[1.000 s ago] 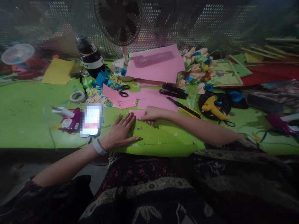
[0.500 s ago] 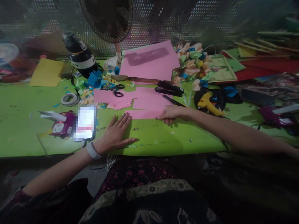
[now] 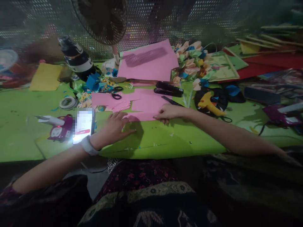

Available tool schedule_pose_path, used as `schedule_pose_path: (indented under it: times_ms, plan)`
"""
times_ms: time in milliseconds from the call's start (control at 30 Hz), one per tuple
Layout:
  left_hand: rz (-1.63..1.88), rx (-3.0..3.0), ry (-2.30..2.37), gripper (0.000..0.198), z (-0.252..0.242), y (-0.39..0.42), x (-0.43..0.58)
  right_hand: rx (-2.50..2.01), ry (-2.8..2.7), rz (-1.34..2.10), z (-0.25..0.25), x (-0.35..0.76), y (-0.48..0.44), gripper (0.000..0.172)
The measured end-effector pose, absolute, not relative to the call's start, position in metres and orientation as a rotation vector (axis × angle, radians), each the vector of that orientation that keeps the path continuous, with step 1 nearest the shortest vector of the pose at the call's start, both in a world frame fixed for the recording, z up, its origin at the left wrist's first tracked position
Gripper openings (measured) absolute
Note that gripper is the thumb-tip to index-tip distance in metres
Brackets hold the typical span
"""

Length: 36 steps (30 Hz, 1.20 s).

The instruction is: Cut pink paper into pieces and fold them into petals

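My left hand [image 3: 113,128] hovers just above the green table [image 3: 21,126], fingers apart, its tips at the left end of a pink paper strip [image 3: 142,116]. My right hand [image 3: 167,112] pinches the right end of that same strip, fingers closed on it. Behind the strip lie more cut pink sheets [image 3: 144,100]. A white band circles my left wrist. A lit phone [image 3: 83,125] lies just left of my left hand.
Scissors [image 3: 115,93], a black stapler [image 3: 168,89], a cutter knife [image 3: 170,101], a yellow glue gun [image 3: 211,104], a tape roll [image 3: 68,102], a large pink sheet [image 3: 148,64], paper flowers [image 3: 193,64], a dark bottle [image 3: 76,58] and a fan [image 3: 100,19] crowd the table's back.
My left hand lifted off the table and moved up to the strip's left end. My right hand slid right along the strip, then held near its right end.
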<state>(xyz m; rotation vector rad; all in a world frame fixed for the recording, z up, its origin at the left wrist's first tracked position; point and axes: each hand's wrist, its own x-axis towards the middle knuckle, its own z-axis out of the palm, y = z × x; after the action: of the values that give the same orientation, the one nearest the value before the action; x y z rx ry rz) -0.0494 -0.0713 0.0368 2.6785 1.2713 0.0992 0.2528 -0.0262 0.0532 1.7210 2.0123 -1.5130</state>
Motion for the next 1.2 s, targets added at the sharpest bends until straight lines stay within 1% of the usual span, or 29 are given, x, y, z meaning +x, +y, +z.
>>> schedule_pose_path:
  times_ms: [67,133,233,333,467,567,667,733,933,1033,1133,1200]
  plan:
    - [0.09,2.491,1.309,0.052,0.053,-0.057,-0.029,1.694,1.971,-1.494,0.047,0.244,-0.025,0.039]
    - [-0.018,2.178,1.257,0.041,0.061,-0.043,-0.006,1.721,1.907,-1.511,0.041,0.242,-0.025,0.04]
    - [-0.127,1.769,1.169,0.043,0.053,-0.024,0.024,1.779,1.849,-1.56,0.035,0.245,-0.024,0.041]
    - [-0.17,1.634,1.091,0.044,0.036,-0.01,0.037,1.781,1.848,-1.586,0.033,0.247,-0.024,0.043]
    - [-0.198,1.631,1.109,0.043,0.023,0.0,0.036,1.765,1.843,-1.604,0.032,0.247,-0.023,0.047]
    - [-0.209,1.631,1.14,0.046,0.022,0.002,0.029,1.756,1.854,-1.605,0.031,0.247,-0.023,0.049]
    - [-0.195,1.624,1.164,0.045,0.021,0.001,0.013,1.745,1.871,-1.619,0.027,0.25,-0.023,0.048]
    - [-0.179,1.619,1.217,0.045,0.021,0.001,-0.007,1.728,1.884,-1.633,0.023,0.252,-0.021,0.048]
    - [-0.204,1.668,1.312,0.055,0.02,0.0,-0.09,1.677,1.914,-1.63,0.013,0.258,-0.016,0.047]
    - [-0.167,1.666,1.415,0.054,0.026,-0.002,-0.115,1.688,1.931,-1.624,0.014,0.258,-0.017,0.048]
    - [0.035,1.734,1.54,0.052,0.034,-0.007,-0.111,1.688,2.007,-1.616,0.019,0.25,-0.024,0.049]
    - [0.233,1.894,1.568,0.045,0.036,-0.011,-0.095,1.652,2.109,-1.663,0.024,0.243,-0.03,0.049]
